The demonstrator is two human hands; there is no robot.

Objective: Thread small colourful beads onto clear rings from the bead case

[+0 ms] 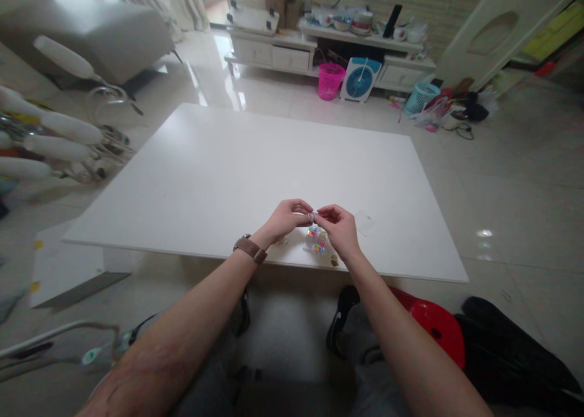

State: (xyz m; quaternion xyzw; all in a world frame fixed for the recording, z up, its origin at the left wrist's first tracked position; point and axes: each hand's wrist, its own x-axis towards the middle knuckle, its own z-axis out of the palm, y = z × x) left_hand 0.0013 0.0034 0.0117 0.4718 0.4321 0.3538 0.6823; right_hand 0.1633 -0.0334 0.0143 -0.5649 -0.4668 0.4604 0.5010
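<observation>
Above the near edge of the white table [283, 155], my left hand [288, 217] and my right hand [338, 222] meet at the fingertips. Both hands are closed in a pinch on a small, thin whitish item [312, 217], too small to name. Just below them on the table lies a clear bag with brightly coloured small pieces [317, 241]. A small dark and yellow piece [334, 260] sits at the table edge by my right wrist. To the right of my right hand is a flat clear sheet or bag [365, 222]. My left wrist wears a brown-strapped watch.
A red stool [435, 329] and dark cloth stand on the near right. White padded bars [64, 128] are at the left. Beyond the table are a pink basket [330, 81], a blue and white fan [361, 79] and a low white cabinet [291, 59].
</observation>
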